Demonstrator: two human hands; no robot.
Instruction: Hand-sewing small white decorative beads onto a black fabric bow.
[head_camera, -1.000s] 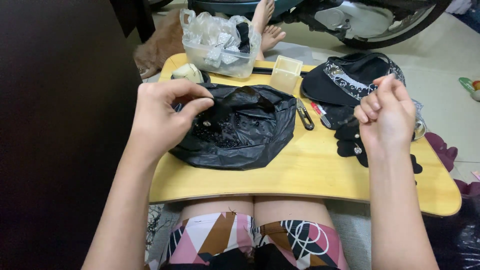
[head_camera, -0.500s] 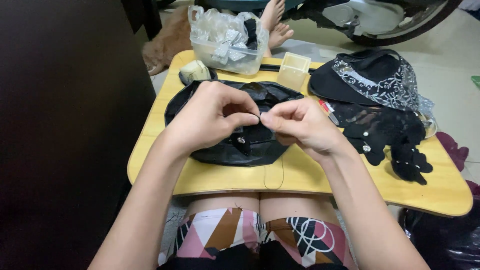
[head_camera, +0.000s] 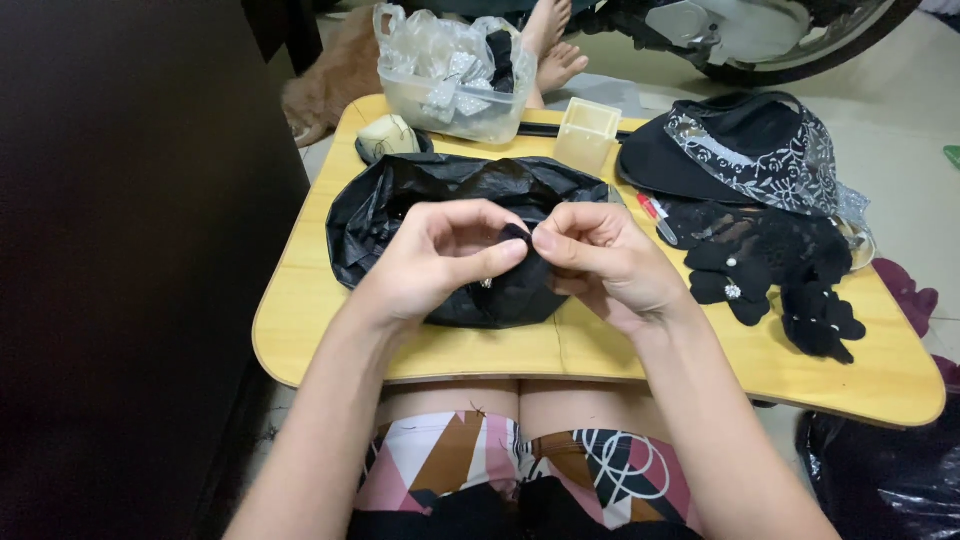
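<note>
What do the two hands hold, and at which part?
The left hand and right hand pinch a small black piece between their fingertips, at its edges; its kind cannot be told.

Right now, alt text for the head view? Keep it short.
Seen from above, the left hand and right hand meet fingertip to fingertip, pinching a small black piece over a black plastic bag on a yellow lap table. Black lace flowers lie to the right; a clear tub of ribbon bows sits at the far edge.

Clear plastic tub (head_camera: 452, 75) of ribbon bows at lap table's (head_camera: 640, 365) far edge; small cream box (head_camera: 587, 133) beside it; black lace flowers (head_camera: 770, 275) near right edge.
</note>
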